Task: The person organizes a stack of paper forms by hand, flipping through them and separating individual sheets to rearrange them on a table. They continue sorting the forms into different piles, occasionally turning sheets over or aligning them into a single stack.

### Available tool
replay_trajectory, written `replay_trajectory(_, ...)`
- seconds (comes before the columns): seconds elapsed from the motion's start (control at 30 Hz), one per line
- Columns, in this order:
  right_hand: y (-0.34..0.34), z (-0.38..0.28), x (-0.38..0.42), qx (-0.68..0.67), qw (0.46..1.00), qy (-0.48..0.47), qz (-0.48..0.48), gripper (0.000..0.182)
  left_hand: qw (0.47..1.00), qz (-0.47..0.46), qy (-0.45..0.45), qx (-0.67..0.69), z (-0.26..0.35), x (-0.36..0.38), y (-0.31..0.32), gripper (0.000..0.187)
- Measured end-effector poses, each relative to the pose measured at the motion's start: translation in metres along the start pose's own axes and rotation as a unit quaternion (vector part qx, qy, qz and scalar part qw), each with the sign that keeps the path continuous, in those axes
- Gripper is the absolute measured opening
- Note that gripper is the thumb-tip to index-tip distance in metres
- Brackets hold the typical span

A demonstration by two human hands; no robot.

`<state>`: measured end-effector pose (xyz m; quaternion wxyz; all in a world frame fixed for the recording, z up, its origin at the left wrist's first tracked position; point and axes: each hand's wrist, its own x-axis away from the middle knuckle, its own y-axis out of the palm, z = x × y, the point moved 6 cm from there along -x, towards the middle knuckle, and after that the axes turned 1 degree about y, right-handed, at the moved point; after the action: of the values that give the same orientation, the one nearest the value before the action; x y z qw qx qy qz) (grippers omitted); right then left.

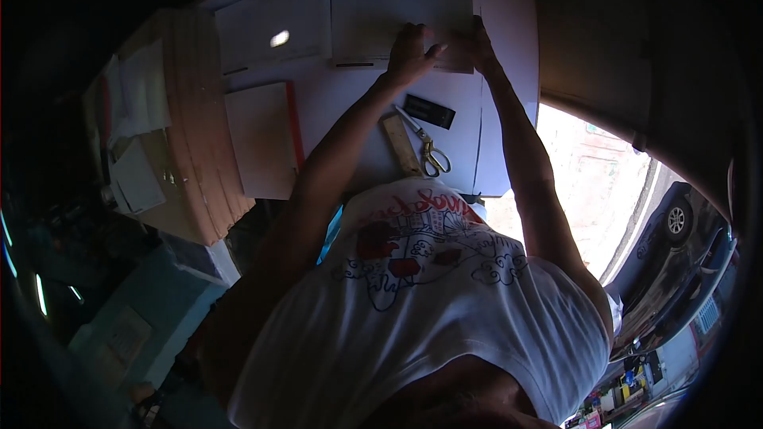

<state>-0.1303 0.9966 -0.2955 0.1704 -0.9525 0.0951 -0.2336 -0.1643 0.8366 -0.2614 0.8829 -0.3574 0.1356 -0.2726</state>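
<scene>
Nearest us: our white shirt (429, 294)
Tabletop (465, 143) before pale panel (366, 24): scissors (427, 145), wooden block (400, 143), black case (429, 111)
Panel: under our left hand (409, 49), thumb spread; right hand (479, 48) at its right edge
Grips: too dim to tell

a single head camera is looking forward and steeply down through a wide lens, the shirt (421, 286) filling the near part, hands (408, 56) and surface (509, 24) lying farther off.
</scene>
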Motion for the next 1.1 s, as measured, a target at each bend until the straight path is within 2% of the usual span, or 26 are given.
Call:
replay_trajectory(0.03,0.000,-0.012,0.005,0.005,1.000,-0.009,-0.025,0.057,0.999,-0.013,-0.030,0.022,-0.001,-0.005,0.007,0.039)
replay_trajectory(0.1,0.007,-0.007,0.005,-0.149,0.979,-0.136,0.004,0.055,0.993,-0.037,-0.086,0.069,0.001,-0.019,0.017,0.045)
replay_trajectory(0.13,0.004,-0.004,0.007,-0.224,0.954,-0.196,0.023,0.054,0.975,-0.171,-0.111,0.086,-0.007,-0.037,0.035,0.061)
replay_trajectory(0.23,0.011,-0.038,0.028,-0.277,0.959,0.012,-0.068,0.054,0.911,-0.141,-0.326,0.210,0.001,-0.037,0.007,0.071)
replay_trajectory(0.27,0.012,-0.047,0.034,-0.282,0.955,0.007,-0.098,0.056,0.909,-0.118,-0.336,0.215,0.000,-0.038,0.003,0.073)
replay_trajectory(0.3,0.014,-0.053,0.039,-0.286,0.950,0.001,-0.128,0.058,0.908,-0.094,-0.344,0.220,-0.001,-0.039,-0.004,0.074)
replay_trajectory(0.33,0.018,-0.050,0.039,-0.287,0.947,0.011,-0.147,0.059,0.903,-0.112,-0.332,0.250,-0.002,-0.040,-0.006,0.070)
replay_trajectory(0.43,0.021,-0.063,0.044,-0.255,0.958,-0.001,-0.129,0.062,0.887,-0.105,-0.318,0.318,-0.010,-0.041,-0.013,0.054)
replay_trajectory(0.53,0.021,-0.070,0.051,-0.270,0.954,0.010,-0.129,0.063,0.915,-0.069,-0.293,0.271,-0.012,-0.041,-0.024,0.048)
replay_trajectory(0.63,0.028,-0.059,0.049,-0.246,0.961,0.002,-0.124,0.066,0.919,-0.072,-0.256,0.292,-0.016,-0.038,-0.025,0.043)
replay_trajectory(0.73,0.032,-0.046,0.047,-0.241,0.963,-0.005,-0.116,0.065,0.930,-0.085,-0.254,0.254,-0.031,-0.040,-0.020,0.033)
replay_trajectory(0.83,0.028,-0.034,0.044,-0.221,0.967,-0.046,-0.116,0.065,0.886,-0.039,-0.255,0.385,-0.044,-0.039,-0.008,0.026)
replay_trajectory(0.93,0.019,-0.012,0.038,-0.276,0.957,-0.060,-0.069,0.064,0.829,-0.067,-0.310,0.461,-0.081,-0.038,0.027,0.023)
replay_trajectory(1.03,0.014,0.024,0.023,-0.395,0.918,0.019,-0.041,0.064,0.815,-0.057,-0.309,0.486,-0.070,-0.035,0.025,0.031)
replay_trajectory(1.1,0.008,0.039,0.020,-0.447,0.892,0.032,-0.050,0.071,0.781,-0.063,-0.311,0.538,-0.075,-0.036,0.024,0.036)
